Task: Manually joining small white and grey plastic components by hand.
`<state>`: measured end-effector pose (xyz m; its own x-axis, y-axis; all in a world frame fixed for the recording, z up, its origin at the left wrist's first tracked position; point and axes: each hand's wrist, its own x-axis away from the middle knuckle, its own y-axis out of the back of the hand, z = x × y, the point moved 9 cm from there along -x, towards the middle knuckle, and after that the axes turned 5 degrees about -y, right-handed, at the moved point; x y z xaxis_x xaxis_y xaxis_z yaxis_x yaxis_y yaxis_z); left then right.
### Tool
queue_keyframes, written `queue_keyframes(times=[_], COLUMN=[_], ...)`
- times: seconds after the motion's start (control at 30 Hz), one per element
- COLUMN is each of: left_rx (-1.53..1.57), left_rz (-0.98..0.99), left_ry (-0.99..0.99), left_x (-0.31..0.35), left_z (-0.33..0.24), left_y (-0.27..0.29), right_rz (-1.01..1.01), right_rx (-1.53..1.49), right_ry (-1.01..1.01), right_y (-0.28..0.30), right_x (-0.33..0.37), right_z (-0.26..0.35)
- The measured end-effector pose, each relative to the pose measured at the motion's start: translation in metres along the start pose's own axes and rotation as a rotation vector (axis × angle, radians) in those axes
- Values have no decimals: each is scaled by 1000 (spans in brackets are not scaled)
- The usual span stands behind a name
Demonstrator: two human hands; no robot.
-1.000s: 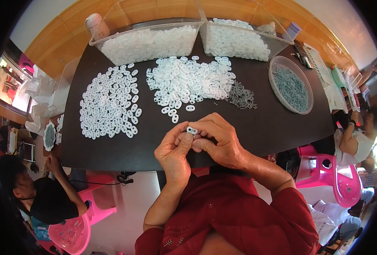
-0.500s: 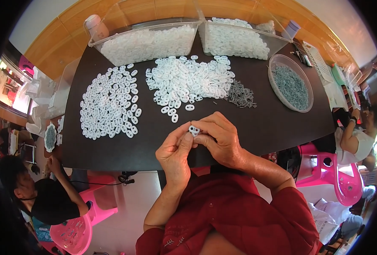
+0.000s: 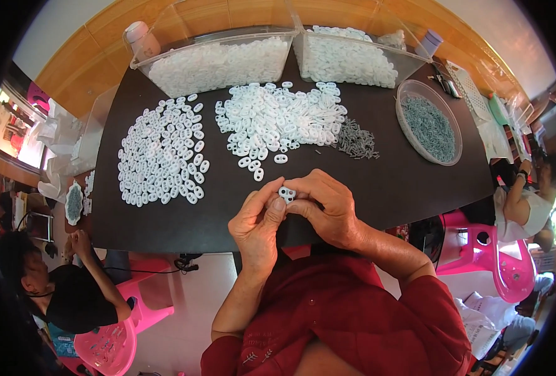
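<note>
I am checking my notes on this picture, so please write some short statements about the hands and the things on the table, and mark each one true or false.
1. Both hands, the left hand and the right hand, hold one small white plastic piece between their fingertips. True.
2. The round clear bowl at the right holds white pieces. False: it holds small grey parts.
3. Two piles of white pieces lie on the dark table, the left pile and the middle pile. True.
4. The small heap of grey parts lies left of both white piles. False: it lies at the right edge of the middle pile.
5. The two clear bins at the far edge are empty. False: both hold white pieces.
</note>
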<state>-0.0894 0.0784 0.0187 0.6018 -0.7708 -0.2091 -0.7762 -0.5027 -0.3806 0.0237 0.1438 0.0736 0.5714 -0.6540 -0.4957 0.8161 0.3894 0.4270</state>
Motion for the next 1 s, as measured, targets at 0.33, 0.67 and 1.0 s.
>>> queue_keyframes(times=[0.33,0.67,1.0], left_rx=[-20,-71,-108], left_rz=[25,9,-85], left_ry=[7,-81,-210], left_x=[1,4,14], left_z=[4,2,-3], left_y=[2,0,5], right_rz=[1,-72,-139], right_rx=[-55,-9,-27], right_ry=[-68,25,153], right_y=[-2,-1,-5], right_x=[1,3,7], right_z=[-7,0,13])
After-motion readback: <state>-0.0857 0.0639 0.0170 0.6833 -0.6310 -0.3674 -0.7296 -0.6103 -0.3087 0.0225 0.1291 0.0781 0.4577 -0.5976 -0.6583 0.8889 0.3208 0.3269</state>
